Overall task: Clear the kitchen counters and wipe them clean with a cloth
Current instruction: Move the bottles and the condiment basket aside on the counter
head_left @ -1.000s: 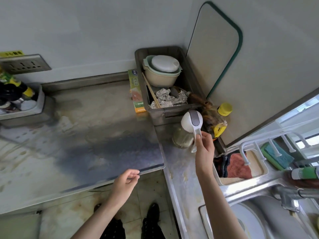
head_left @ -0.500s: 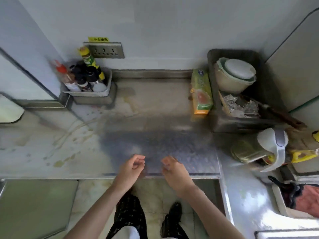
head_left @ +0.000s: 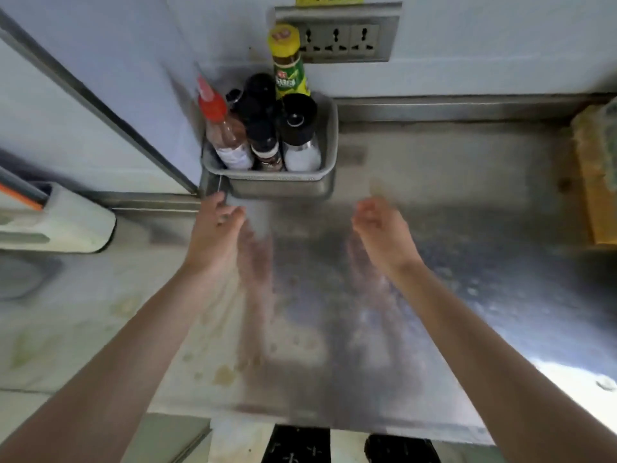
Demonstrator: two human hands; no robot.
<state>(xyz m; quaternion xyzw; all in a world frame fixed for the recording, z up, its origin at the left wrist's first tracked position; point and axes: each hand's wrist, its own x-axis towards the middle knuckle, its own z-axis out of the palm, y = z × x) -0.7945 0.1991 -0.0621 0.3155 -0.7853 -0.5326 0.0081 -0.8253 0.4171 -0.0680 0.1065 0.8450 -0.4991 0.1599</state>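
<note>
ok so a second ago the right hand was off by the sink corner holding a white scoop. That's been let go, the view has swung left, and now everything is about the condiment tray [head_left: 280, 185] at the back of the counter [head_left: 467, 182].

Going left to right from that tray:
- far left of it there's a white appliance [head_left: 56, 225], not being touched
- the left hand [head_left: 215, 228] is now right at the tray's front-left corner. Fingers are loosely curled with nothing in them; can't tell if the fingertips touch the rim yet
- the tray itself sits against the wall under the socket [head_left: 337, 38], packed with upright bottles [head_left: 267, 135]
- the right hand [head_left: 380, 228] has come forward too. It's in front of the tray's right end but still clear of it, also loosely curled and empty
- far right of the tray, a yellow-green box [head_left: 597, 175] at the frame edge

Half a second ago both hands were back at the counter's front edge, so my read is a two-handed lift of the tray comes next, clearing that spot. No cloth in view, and the yellowish stains [head_left: 223, 375] in front of the tray are still there, so wiping hasn't started here.
</note>
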